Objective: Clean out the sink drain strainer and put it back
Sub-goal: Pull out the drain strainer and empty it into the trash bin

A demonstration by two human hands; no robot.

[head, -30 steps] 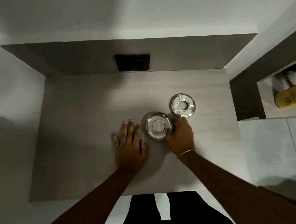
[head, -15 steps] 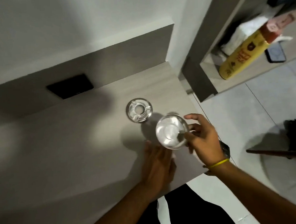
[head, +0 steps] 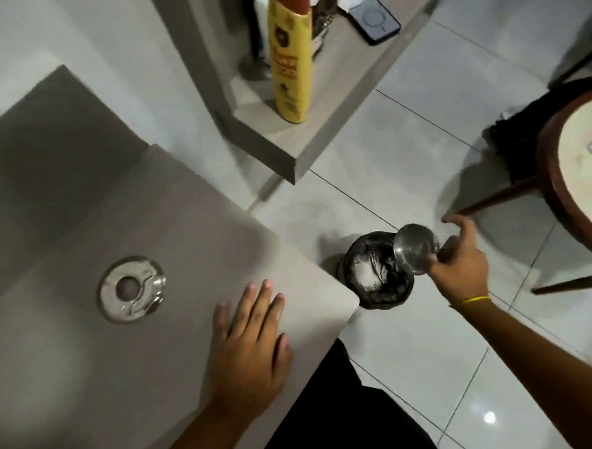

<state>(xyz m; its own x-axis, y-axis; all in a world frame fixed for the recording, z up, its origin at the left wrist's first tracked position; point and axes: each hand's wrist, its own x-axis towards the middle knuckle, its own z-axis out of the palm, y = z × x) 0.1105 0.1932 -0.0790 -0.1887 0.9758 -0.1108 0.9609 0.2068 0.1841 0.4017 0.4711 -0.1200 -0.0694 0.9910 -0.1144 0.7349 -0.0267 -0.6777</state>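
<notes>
Now the strainer (head: 415, 248) is off the table (head: 171, 231): a second ago my right hand (head: 460, 270) was only pinching it beside the drain fitting (head: 131, 289), and since then I have swung it out past the table's right-hand corner and over the floor. It hangs tipped on edge directly above the black-lined bin (head: 379, 271) that stands on the floor tiles just off that corner. I read this as the emptying step, with the cleaning under way and the putting back not yet begun.

My right hand is closed on the strainer's lower right rim, thumb and fingers pinching it, with the index finger lifted clear. The bowl of the strainer faces left and down toward the bin; whether anything is falling out I cannot tell through the blur.

My left hand (head: 249, 347) lies flat and open on the table near its front right corner, holding nothing. The drain fitting sits uncovered on the table, well apart from the strainer, left of my left hand.
</notes>
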